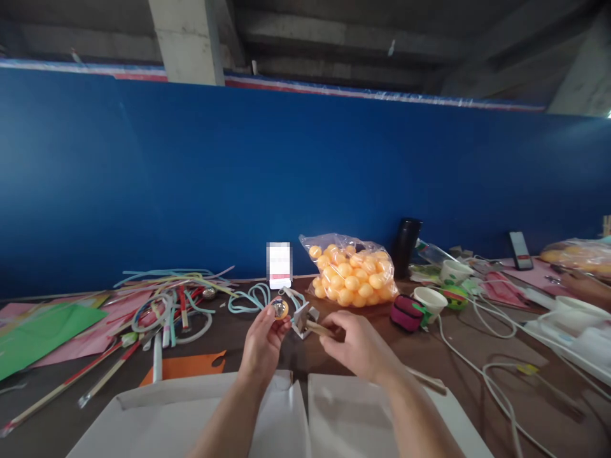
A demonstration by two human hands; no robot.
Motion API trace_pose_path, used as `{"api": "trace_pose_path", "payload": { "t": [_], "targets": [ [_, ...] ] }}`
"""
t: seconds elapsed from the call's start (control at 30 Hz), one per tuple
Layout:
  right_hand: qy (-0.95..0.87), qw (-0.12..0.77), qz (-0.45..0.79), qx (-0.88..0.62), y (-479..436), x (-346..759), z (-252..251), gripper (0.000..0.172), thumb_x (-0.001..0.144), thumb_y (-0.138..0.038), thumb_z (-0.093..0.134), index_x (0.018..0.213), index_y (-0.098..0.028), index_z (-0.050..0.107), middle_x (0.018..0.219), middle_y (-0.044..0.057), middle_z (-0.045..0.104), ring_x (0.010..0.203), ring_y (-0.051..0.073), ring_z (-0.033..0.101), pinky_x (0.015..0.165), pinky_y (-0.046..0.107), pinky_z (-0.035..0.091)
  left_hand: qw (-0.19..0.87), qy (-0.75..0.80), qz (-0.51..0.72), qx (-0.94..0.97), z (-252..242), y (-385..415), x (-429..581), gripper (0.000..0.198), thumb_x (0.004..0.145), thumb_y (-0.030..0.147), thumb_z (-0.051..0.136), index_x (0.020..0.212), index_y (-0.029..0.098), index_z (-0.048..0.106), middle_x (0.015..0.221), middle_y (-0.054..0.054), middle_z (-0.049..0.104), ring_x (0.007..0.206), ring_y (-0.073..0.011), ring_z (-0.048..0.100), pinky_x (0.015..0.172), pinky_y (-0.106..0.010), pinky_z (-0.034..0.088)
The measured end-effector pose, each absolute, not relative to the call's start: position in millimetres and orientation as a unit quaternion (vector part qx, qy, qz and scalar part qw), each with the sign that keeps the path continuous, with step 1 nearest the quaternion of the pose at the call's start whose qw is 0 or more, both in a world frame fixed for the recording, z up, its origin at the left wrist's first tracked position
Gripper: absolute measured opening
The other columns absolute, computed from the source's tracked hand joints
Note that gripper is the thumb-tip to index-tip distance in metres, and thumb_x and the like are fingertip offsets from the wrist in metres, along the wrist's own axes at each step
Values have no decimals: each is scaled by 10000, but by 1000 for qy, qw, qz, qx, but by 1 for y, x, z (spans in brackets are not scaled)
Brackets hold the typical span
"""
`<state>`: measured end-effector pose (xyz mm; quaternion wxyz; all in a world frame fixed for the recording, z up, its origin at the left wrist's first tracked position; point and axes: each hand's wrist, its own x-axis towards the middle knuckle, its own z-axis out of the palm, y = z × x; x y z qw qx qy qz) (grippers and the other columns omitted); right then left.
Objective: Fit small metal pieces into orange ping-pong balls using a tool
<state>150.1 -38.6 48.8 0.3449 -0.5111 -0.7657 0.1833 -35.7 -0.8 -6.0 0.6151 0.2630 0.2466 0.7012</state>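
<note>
My left hand point(262, 340) is closed around a small round piece point(279, 309) with an orange rim and a shiny silvery middle; its exact kind is unclear. Close to its right stands a small whitish open box point(301, 318). My right hand point(351, 340) grips a flat, light wooden stick point(319, 328), whose far end reaches to the box. Whether that end touches anything inside is hidden. Behind both hands sits a clear plastic bag of orange balls point(351, 275).
An upright phone point(279, 266) stands by the blue partition point(214, 178). Pale tubes point(167, 312) and coloured paper point(48, 340) lie left. A purple pouch point(405, 313), paper cups point(430, 301), a black bottle point(407, 248) and white cables point(470, 356) are right. White card point(191, 413) lies in front.
</note>
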Motion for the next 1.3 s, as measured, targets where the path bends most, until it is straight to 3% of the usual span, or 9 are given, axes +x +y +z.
{"api": "trace_pose_path", "payload": {
  "t": [0.17,0.57,1.3],
  "targets": [
    [-748,429,193,-469,-39,143,52,258,892,-346,483,712,-205,604,662,13,599,642,164,550,590,252,390,631,257,681,270,-6,-2,-34,294,743,266,700,1005,134,678,852,-64,688,704,-122,630,659,-225,527],
    [-777,418,109,-458,-39,132,45,180,902,-286,473,797,-215,601,816,43,638,739,174,564,637,256,384,637,254,673,277,-5,-3,-33,297,724,239,718,999,138,677,853,-57,695,688,-122,640,649,-229,533],
    [-776,404,94,-475,-37,134,43,208,905,-297,469,740,-202,553,768,39,620,695,164,551,604,243,357,631,264,675,275,-5,-3,-32,303,732,233,709,1016,132,680,863,-69,699,684,-123,642,657,-230,533]
  ]
}}
